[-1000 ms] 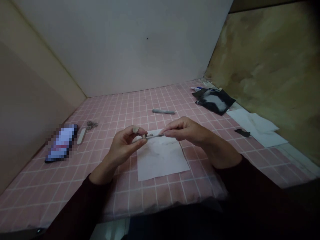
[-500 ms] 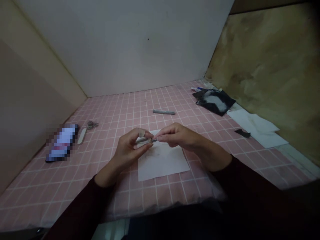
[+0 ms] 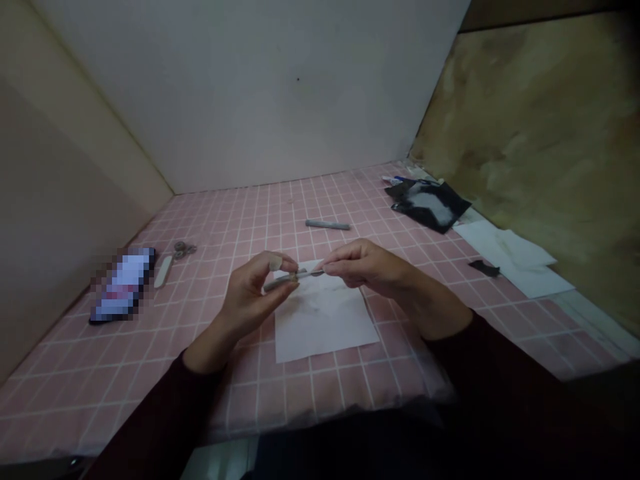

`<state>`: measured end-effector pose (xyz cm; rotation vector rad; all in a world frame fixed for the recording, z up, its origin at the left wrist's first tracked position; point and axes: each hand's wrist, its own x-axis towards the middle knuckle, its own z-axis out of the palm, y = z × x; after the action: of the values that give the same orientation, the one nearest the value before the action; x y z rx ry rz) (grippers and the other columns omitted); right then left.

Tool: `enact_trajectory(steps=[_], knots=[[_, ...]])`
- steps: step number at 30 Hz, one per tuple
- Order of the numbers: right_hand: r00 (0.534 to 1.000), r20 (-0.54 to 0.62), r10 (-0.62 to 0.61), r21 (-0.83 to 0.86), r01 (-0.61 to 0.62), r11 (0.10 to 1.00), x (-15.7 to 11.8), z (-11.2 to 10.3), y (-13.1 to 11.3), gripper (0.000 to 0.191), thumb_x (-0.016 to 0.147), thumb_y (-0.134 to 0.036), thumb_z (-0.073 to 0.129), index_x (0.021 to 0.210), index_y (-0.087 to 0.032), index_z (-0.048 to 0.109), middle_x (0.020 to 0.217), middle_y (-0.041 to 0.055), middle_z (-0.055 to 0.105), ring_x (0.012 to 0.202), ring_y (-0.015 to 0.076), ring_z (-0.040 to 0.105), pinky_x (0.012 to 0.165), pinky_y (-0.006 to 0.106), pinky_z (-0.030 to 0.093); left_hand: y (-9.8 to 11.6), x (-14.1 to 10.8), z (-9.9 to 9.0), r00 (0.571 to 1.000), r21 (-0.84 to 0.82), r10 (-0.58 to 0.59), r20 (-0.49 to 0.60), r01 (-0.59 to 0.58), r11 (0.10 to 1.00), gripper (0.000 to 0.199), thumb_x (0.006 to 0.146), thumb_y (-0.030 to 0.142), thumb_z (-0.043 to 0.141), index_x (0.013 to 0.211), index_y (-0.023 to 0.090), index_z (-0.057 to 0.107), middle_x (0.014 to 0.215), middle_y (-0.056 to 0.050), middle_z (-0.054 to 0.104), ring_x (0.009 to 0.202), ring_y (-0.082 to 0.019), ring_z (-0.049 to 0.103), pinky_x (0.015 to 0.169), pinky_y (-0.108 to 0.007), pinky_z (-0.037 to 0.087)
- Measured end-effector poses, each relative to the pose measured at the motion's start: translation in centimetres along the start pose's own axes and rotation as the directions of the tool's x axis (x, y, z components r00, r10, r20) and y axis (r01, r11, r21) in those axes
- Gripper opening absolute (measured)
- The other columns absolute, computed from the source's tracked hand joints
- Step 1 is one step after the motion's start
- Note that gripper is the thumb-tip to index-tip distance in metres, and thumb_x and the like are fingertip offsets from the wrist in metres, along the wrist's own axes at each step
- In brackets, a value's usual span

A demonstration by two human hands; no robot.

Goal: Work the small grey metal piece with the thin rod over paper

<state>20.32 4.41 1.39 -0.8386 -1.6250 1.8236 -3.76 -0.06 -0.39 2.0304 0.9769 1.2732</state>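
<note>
I'm holding a slim grey metal rod [image 3: 295, 277] level in the air, between my two hands, above the top edge of a sheet of white paper [image 3: 325, 320] and not touching it. My left hand [image 3: 245, 300] is half closed, with its thumb and fingertips pinched around the rod's left part; a pale patch [image 3: 275, 264] sits on one fingertip. My right hand [image 3: 373, 267] is also nearly closed, and its thumb and forefinger [image 3: 335, 261] pinch the rod's right end. The rod's middle looks thicker, but my fingers partly hide it, so I can't make out its detail.

The paper lies flat on a pink grid-patterned mat [image 3: 150, 393]. Ahead of my hands lies a grey marker [image 3: 327, 225]. Off to my left are small scissors [image 3: 184, 249], a pale flat stick [image 3: 163, 271] and a blurred phone [image 3: 123, 285]. To my right are a black and white pouch [image 3: 427, 205], loose white sheets [image 3: 515, 257] with a small black scrap [image 3: 484, 268] on them, and a few pens [image 3: 397, 178] by the wall. Dark sleeves [image 3: 165, 407] cover my forearms.
</note>
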Motion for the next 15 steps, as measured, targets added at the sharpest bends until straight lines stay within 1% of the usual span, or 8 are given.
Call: enact_trajectory(steps=[3,5,8,10,13,15], knots=[[0.999,0.029,0.018,-0.016,-0.017,1.0,0.04,0.24,0.16,0.029,0.077,-0.039,0.076,0.09,-0.013,0.078,0.054,-0.0072,0.04,0.051,0.0053,0.029,0.048,0.023,0.018,-0.05,-0.07,0.1,0.998,0.006,-0.019,0.055,0.019,1.0,0.019,0.084,0.018,0.073,0.103,0.024,0.07,0.101,-0.007,0.07,0.103,-0.023,0.065,0.092,-0.037,0.051],[0.999,0.031,0.011,-0.036,-0.01,0.999,-0.03,0.18,0.15,0.029,0.077,-0.038,0.076,0.091,-0.013,0.078,0.056,-0.0064,0.041,0.052,0.0055,0.03,0.049,0.023,0.019,-0.09,-0.09,0.05,0.998,-0.012,-0.041,0.039,0.042,0.999,0.019,0.083,0.02,0.075,0.101,0.023,0.07,0.099,-0.007,0.07,0.102,-0.023,0.065,0.092,-0.038,0.051],[1.0,-0.004,-0.023,-0.093,0.022,0.995,-0.19,0.11,-0.08,0.028,0.079,-0.037,0.075,0.093,-0.014,0.078,0.06,-0.005,0.045,0.054,0.006,0.033,0.05,0.023,0.022,-0.1,-0.07,-0.02,0.996,-0.075,-0.092,-0.016,0.091,0.993,0.018,0.082,0.021,0.076,0.099,0.021,0.07,0.098,-0.007,0.07,0.098,-0.023,0.066,0.091,-0.037,0.051],[0.999,0.007,-0.04,-0.134,0.041,0.99,-0.25,0.28,-0.26,0.027,0.081,-0.037,0.073,0.094,-0.014,0.078,0.06,-0.0049,0.046,0.055,0.0061,0.034,0.05,0.023,0.023,-0.05,-0.04,0.07,0.991,-0.107,-0.133,0.009,0.133,0.985,0.017,0.082,0.023,0.076,0.098,0.021,0.07,0.097,-0.007,0.07,0.093,-0.021,0.066,0.086,-0.035,0.053],[0.996,0.073,-0.054,-0.188,0.067,0.98,-0.39,0.38,-0.5,0.027,0.084,-0.036,0.07,0.096,-0.014,0.078,0.061,-0.0042,0.051,0.055,0.0062,0.035,0.051,0.023,0.025,0.02,0.03,0.2,0.981,-0.121,-0.178,0.077,0.187,0.975,0.018,0.082,0.024,0.077,0.099,0.02,0.07,0.097,-0.007,0.07,0.088,-0.02,0.067,0.08,-0.032,0.053],[0.994,0.071,-0.084,-0.227,0.098,0.969,-0.52,0.14,-0.63,0.025,0.085,-0.034,0.07,0.096,-0.013,0.079,0.063,-0.0033,0.054,0.056,0.0066,0.039,0.053,0.024,0.027,0.07,0.12,0.18,0.983,-0.149,-0.178,0.055,0.184,0.972,0.017,0.081,0.023,0.078,0.097,0.02,0.071,0.096,-0.006,0.07,0.089,-0.019,0.066,0.083,-0.032,0.053]])
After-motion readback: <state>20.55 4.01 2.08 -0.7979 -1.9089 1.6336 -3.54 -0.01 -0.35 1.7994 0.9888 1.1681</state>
